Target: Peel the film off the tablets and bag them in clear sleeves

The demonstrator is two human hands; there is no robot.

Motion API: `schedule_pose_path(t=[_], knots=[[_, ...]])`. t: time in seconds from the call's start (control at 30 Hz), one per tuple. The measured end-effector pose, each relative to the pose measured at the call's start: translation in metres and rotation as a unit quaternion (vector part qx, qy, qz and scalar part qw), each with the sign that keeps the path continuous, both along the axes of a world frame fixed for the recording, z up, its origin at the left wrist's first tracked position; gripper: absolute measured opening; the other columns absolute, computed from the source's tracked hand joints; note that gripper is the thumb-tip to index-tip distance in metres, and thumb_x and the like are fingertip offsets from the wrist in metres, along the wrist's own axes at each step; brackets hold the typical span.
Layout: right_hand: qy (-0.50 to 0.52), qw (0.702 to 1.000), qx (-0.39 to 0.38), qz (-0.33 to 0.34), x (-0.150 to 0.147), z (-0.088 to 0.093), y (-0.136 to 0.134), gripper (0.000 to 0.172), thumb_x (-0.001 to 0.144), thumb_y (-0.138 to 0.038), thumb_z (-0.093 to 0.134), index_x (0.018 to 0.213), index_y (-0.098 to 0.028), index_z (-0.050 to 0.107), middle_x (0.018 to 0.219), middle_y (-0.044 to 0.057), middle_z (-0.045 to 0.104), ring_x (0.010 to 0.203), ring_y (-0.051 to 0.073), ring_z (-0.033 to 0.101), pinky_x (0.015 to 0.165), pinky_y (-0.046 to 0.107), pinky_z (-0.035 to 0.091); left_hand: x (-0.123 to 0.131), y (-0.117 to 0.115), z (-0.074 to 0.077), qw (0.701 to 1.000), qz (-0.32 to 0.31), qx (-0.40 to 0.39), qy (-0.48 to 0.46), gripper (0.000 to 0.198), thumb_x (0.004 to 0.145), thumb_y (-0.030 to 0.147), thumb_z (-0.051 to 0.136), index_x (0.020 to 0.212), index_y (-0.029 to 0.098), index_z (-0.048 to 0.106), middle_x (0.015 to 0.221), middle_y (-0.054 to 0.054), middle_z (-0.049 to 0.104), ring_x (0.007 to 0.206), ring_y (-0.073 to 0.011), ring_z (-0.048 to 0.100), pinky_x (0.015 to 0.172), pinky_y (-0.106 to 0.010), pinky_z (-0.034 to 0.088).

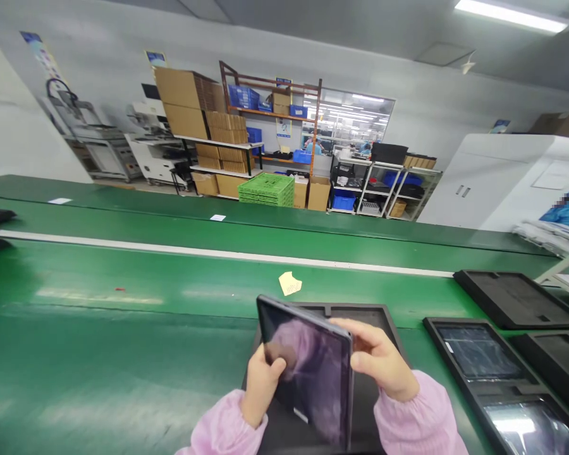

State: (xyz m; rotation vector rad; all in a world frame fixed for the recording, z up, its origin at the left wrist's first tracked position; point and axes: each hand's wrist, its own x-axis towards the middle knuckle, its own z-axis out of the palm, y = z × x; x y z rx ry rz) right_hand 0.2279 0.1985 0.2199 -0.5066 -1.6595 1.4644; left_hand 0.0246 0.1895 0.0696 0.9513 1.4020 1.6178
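Note:
A dark tablet [308, 373] with a glossy screen stands tilted between my hands, above a black foam tray [379, 316]. My left hand [262, 384] grips its left edge, thumb lying on the screen and the other fingers hidden behind. At the upper right corner, my right hand [382, 360] holds the edge with thumb and fingers bent round it. A small white label [301, 415] shows low on the screen, and my hand and pink sleeve reflect in the glass.
To the right, a black tray [474, 387] holds two flat glossy screens; more black trays [521, 297] lie beyond it. A torn yellow paper [290, 284] lies on the green bench [123, 354]. Green crates [268, 189] and shelves stand behind.

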Motion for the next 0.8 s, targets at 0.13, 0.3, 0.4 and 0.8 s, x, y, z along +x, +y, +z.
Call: schedule_pose_path(t=[0.13,0.3,0.4,0.8], knots=[[-0.066,0.995,0.071,0.035,0.013,-0.008,0.004,0.039,0.08,-0.057,0.06,0.1,-0.025,0.071,0.086,0.006,0.068,0.08,0.024,0.059,0.077,0.038,0.045,-0.011,-0.008,0.004,0.998,0.013,0.06,0.014,0.05,0.039,0.066,0.072,0.049,0.02,0.054,0.05,-0.003,0.057,0.056,-0.0197,0.055,0.061,-0.032,0.047],[-0.085,0.989,0.089,0.081,0.017,-0.01,0.005,0.036,0.078,-0.061,0.06,0.089,-0.029,0.073,0.08,0.005,0.07,0.073,0.022,0.059,0.076,0.041,0.042,-0.019,-0.015,-0.003,0.997,0.013,0.054,0.062,0.038,0.043,0.054,0.075,0.047,0.022,0.055,0.048,-0.002,0.057,0.052,-0.0201,0.054,0.057,-0.034,0.047],[-0.111,0.986,0.077,0.093,0.02,-0.009,0.004,0.037,0.076,-0.063,0.06,0.073,-0.029,0.074,0.079,0.005,0.07,0.072,0.023,0.061,0.075,0.042,0.043,-0.024,-0.014,-0.012,0.996,-0.009,0.065,0.068,0.042,0.037,0.055,0.077,0.046,0.023,0.051,0.047,-0.001,0.054,0.055,-0.0204,0.053,0.059,-0.035,0.046],[-0.032,0.986,0.044,-0.159,0.031,-0.037,0.003,0.031,0.08,-0.052,0.063,0.095,-0.026,0.072,0.079,0.005,0.067,0.072,0.023,0.057,0.068,0.035,0.046,-0.011,-0.034,0.022,0.994,-0.038,0.007,0.103,0.024,0.054,0.044,0.072,0.059,0.021,0.066,0.059,-0.005,0.066,0.059,-0.0233,0.061,0.061,-0.034,0.051]])
